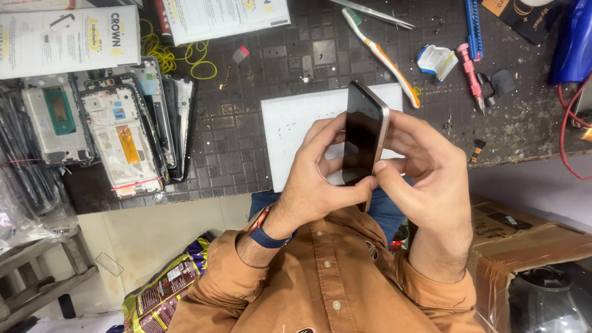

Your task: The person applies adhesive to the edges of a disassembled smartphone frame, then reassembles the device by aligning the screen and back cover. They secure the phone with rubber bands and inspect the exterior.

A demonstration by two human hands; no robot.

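The person holds a dark-screened smartphone [364, 132] on edge above a white sheet [296, 123] on the dark work mat [246, 123], just in front of their chest. The left hand [320, 176] wraps the near lower side, thumb and fingers pinching the frame; the right hand [425, 169] cups the far side, its thumb pressed at the lower edge where the 2 thumbs nearly meet. Both hands are closed on the phone, neither spread.

To my eye, doing this well means keeping the grip on the metal frame and not bearing down on the glass, with the pressure of both thumbs even so the body does not twist, and keeping it over the sheet in case it slips.

As for containers: a brown cardboard box [524, 237] stands at the right, its top partly shut, contents not visible. At the left lies a leaning stack of stripped phone frames [120, 135]. A toothbrush [382, 55], a blue tool [473, 28] and a pink screwdriver [472, 74] lie loose on the mat.
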